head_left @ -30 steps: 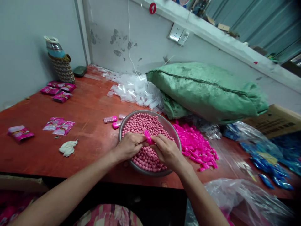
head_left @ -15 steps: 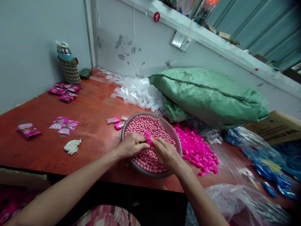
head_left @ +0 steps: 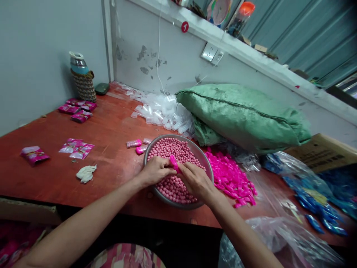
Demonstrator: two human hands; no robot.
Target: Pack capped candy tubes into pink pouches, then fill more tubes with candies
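Note:
Over a metal bowl (head_left: 208,163) of small pink balls (head_left: 173,147), my two hands meet around a bright pink plastic cap (head_left: 174,163). My left hand (head_left: 156,171) pinches it from the left, thumb and fingers closed. From the right, my right hand (head_left: 195,179) has its fingers wrapped against the same cap. Whether a clear tube is joined to it is hidden by my fingers. Just left of the bowl lie a few clear tubes filled with pink balls and closed with pink caps (head_left: 137,143). A heap of loose pink caps (head_left: 228,175) spreads to the bowl's right.
Clear empty tubes (head_left: 158,108) are piled behind the bowl, beside a bulging green sack (head_left: 242,111). Pink packets (head_left: 35,154), a crumpled white scrap (head_left: 86,174) and a bottle in a woven holder (head_left: 83,80) are at left. Blue packets (head_left: 315,204) and a plastic bag (head_left: 279,238) lie right.
Both hands stay together on the pink cap, which has shifted very slightly left and tilts a little differently. The camera view has turned slightly; the things on the table have not moved.

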